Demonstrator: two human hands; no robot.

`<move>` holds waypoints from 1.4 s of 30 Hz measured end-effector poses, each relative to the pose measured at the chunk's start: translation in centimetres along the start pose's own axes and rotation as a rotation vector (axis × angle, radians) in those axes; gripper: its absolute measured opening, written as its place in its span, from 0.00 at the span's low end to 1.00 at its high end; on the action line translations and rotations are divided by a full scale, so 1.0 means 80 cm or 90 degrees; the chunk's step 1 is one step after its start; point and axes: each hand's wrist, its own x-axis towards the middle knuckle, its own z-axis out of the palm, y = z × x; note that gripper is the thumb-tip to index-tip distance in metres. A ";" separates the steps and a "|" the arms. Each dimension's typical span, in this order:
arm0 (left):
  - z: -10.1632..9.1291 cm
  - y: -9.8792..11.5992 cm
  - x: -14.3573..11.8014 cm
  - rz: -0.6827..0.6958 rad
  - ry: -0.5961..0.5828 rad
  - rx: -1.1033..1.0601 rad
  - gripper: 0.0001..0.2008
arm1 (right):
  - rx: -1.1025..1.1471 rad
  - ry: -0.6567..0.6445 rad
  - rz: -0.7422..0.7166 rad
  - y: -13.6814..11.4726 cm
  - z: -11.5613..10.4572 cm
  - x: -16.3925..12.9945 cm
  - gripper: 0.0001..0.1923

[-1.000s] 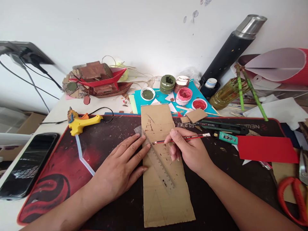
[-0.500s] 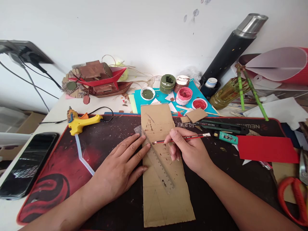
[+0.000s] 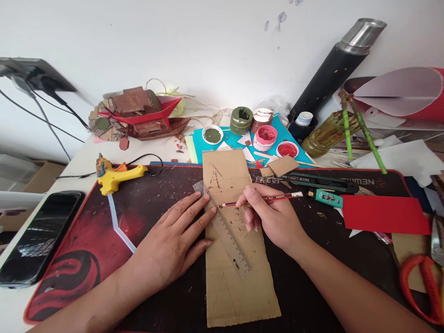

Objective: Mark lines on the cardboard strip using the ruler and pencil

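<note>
We press our left hand [image 3: 176, 240] flat on the clear ruler [image 3: 225, 229] lying diag. across the cardboard strip [image 3: 236, 277] (mid-mat on the desk). Right hand [image 3: 274, 217] grip pinches the red pencil [image 3: 263, 200], tip at the ruler's edge.

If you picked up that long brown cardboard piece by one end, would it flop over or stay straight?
The cardboard strip would probably stay mostly straight, since it looks thick and lies flat on the mat. It likely feels light, being thin sheet. The faint pencil lines show no folds, so it should not hinge, though a long piece may sag slightly.
</note>
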 end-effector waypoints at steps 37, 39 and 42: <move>0.000 0.000 -0.001 -0.012 -0.007 -0.020 0.29 | -0.015 -0.007 -0.003 0.003 -0.001 -0.001 0.27; 0.000 0.000 -0.001 -0.010 -0.008 -0.014 0.29 | -0.015 -0.007 -0.003 0.003 -0.001 -0.001 0.27; 0.000 0.000 -0.001 -0.009 -0.007 -0.013 0.29 | -0.019 -0.007 -0.003 0.003 -0.001 -0.001 0.27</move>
